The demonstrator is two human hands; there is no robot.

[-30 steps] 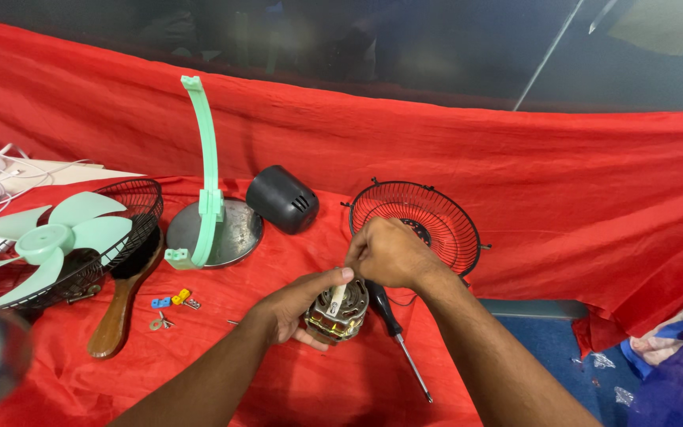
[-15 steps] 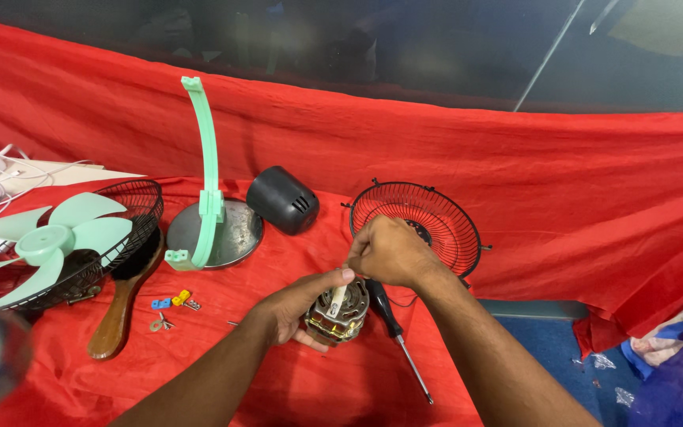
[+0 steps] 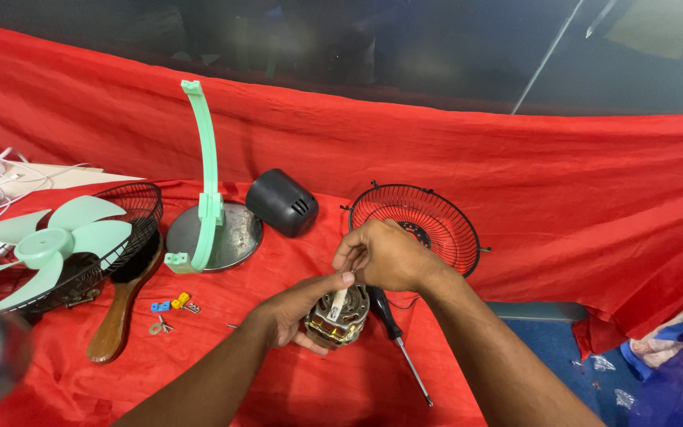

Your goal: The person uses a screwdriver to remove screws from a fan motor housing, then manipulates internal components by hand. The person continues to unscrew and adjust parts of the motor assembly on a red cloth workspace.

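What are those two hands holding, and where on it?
The left hand cups the fan motor by its side; the right hand pinches the pale shaft sticking up from it.

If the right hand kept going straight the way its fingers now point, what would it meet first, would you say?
Probably the left hand: the right hand points left and down over the fan motor, almost touching the left thumb, though depth is unclear.

Our left hand (image 3: 298, 308) shifts slightly on the fan motor (image 3: 337, 319), thumb now touching the right hand (image 3: 385, 255) over its shaft.
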